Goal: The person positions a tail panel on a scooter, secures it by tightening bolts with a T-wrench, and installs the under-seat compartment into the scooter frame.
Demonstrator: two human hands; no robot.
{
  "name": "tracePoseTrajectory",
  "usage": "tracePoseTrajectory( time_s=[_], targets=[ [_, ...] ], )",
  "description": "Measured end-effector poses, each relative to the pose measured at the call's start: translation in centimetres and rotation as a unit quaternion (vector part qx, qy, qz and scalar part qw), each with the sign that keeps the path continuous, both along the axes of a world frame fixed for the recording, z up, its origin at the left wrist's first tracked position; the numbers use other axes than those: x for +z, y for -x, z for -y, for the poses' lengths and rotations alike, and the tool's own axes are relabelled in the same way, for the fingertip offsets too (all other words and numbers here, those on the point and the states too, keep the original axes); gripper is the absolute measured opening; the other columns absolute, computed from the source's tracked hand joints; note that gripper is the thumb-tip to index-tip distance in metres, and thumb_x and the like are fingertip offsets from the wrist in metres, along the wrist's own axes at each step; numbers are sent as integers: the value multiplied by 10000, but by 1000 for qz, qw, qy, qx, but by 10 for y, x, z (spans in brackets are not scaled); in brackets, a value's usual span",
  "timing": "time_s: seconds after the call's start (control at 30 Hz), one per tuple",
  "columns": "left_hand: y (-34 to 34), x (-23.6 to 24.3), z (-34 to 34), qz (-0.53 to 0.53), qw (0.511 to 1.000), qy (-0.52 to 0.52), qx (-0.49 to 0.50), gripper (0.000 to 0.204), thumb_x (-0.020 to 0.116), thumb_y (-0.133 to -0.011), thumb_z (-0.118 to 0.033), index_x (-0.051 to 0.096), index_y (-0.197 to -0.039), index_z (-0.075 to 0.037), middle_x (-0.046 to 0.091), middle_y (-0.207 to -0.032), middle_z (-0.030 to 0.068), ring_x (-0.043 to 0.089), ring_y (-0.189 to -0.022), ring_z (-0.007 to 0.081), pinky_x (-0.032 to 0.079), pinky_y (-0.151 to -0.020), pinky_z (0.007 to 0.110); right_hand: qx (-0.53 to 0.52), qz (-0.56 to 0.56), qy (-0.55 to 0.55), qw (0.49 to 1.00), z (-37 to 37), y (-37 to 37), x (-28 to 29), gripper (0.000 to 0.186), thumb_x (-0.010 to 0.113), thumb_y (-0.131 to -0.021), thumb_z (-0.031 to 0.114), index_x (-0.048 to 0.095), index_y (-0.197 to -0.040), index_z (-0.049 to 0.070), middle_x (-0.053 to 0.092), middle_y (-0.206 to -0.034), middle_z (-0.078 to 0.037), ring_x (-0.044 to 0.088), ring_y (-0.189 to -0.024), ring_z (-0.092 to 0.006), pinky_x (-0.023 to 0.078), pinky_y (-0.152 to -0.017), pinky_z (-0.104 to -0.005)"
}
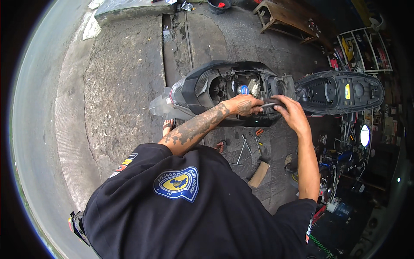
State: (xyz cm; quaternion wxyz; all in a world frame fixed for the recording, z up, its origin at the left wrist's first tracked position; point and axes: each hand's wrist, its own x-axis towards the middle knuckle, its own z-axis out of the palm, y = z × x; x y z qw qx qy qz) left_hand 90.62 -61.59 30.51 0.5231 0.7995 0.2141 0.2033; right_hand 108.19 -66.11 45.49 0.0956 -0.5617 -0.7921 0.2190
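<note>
A black motor scooter (196, 88) stands across in front of me, its body opened up at the top. Its long seat (360, 90) is tipped back to the right, underside showing. Over the opening, my left hand (245, 106) is closed, fingertips pinching one end of a small dark, slim piece (269, 104). My right hand (292, 113) curls over the other end of that piece, thumb and fingers closed on it. What kind of part it is, I cannot tell. Just beyond my left hand, a round blue-topped container (243, 89) sits inside the scooter's opening.
On the paving below lie a T-handled wrench (244, 146), screwdrivers (259, 137) and a brown block (258, 174). A wooden bench (286, 19) and a white rack (364, 49) stand at the far right. Cluttered parts fill the right side. A road runs along the left.
</note>
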Motion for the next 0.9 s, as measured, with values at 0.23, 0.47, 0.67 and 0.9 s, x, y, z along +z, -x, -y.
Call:
tracePoseTrajectory(
  time_s=[0.23,0.47,0.67,0.9],
  targets=[
    [-5,-7,15,33,993,-97,65,284,509,-992,-285,564,-1066,-17,676,-910,163,645,-898,365,484,-780,458,-212,105,39,971,27,20,2,280,607,-930,235,656,-1161,84,681,-721,-114,678,-711,-349,519,-661,-433],
    [-6,-17,-4,50,994,92,-30,260,530,-998,-263,607,-1040,-18,699,-887,68,656,-823,220,494,-732,380,-86,140,-111,980,17,1,-9,241,625,-895,181,673,-1117,101,678,-1012,-104,635,-950,-326,510,-791,-416],
    [-10,-7,-8,5,995,86,-43,259,575,-977,-272,623,-1094,-46,708,-918,47,640,-848,179,479,-739,339,-17,107,-127,986,7,-13,-12,252,647,-849,118,689,-1097,106,666,-1003,-77,580,-1025,-283,485,-856,-390],
    [1,-1,-5,-18,997,67,-20,302,618,-948,-292,646,-1118,-44,702,-901,110,657,-864,215,494,-775,373,24,51,-128,990,1,-11,-13,340,661,-802,17,710,-1117,136,645,-1057,-55,573,-1075,-270,475,-916,-402]
  ],
)
